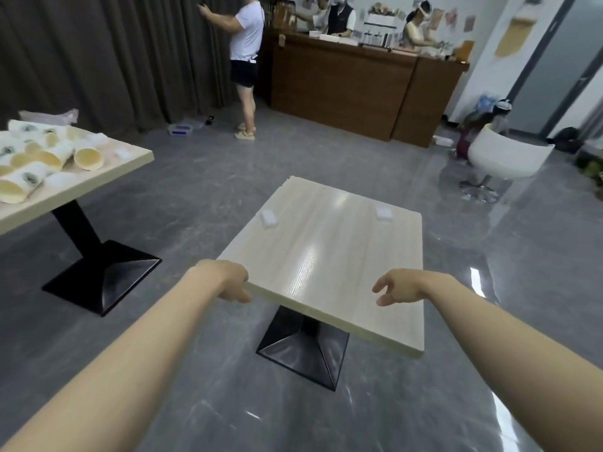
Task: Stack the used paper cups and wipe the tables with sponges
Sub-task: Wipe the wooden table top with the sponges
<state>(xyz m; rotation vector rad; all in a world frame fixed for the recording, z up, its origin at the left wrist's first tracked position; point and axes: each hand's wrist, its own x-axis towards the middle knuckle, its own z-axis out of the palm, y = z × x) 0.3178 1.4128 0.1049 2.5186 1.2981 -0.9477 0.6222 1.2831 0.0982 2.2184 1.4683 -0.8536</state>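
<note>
A pale wood square table [326, 256] on a black pedestal stands in front of me. Two white sponges lie on it, one near the left edge [268, 218] and one near the far right [383, 212]. My left hand [233, 283] grips the table's near left corner, fingers curled under the edge. My right hand [396, 288] hovers over the near right part of the top with fingers loosely spread, holding nothing. Several used paper cups [39, 161] lie on their sides on a second table [98, 181] at the left.
The second table's black base [101, 278] sits on the grey floor left of me. A brown counter [359, 89] with people behind it fills the back. A person stands by the dark curtain [114, 53]. A white swivel chair [502, 161] is at the right.
</note>
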